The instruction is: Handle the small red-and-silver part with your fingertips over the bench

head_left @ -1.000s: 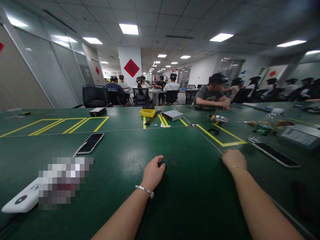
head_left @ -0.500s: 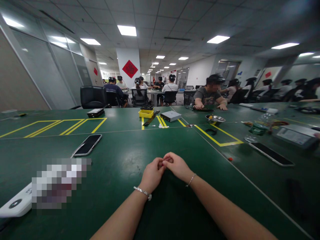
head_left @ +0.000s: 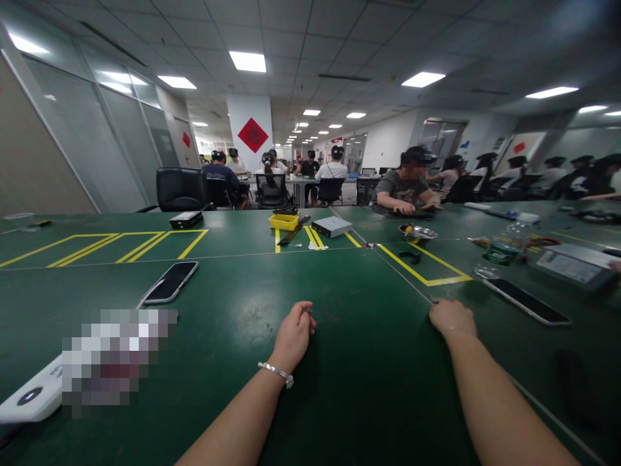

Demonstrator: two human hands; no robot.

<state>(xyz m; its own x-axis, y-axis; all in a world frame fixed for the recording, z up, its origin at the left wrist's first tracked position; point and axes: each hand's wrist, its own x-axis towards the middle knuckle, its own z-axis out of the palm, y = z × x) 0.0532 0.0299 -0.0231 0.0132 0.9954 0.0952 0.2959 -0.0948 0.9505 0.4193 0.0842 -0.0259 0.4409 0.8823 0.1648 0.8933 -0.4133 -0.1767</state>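
Observation:
My left hand (head_left: pixel 295 331) is raised over the middle of the green table (head_left: pixel 369 395), its fingers curled together. A tiny greyish bit shows at its fingertips, too small to name. To the right, my right hand (head_left: pixel 453 317) is down at the tabletop beside the seam, back upward and fingers bent under. It covers the spot where a small orange-red piece lay, and that piece is hidden now. Whatever is under or between those fingers does not show. A phone (head_left: pixel 526 299) lies just right of my right hand.
Left are another phone (head_left: pixel 172 282) and a white device (head_left: pixel 36 391), partly blurred out. Farther back stand a yellow tray (head_left: pixel 284 222), a grey box (head_left: pixel 332 226), a metal bowl (head_left: pixel 418 232) and a plastic bottle (head_left: pixel 504 249). A person (head_left: pixel 410 184) sits opposite.
My hands were together at the fingertips; now they are apart. My right hand has moved right, over the small orange-red piece. My left hand has stayed nearly in place.

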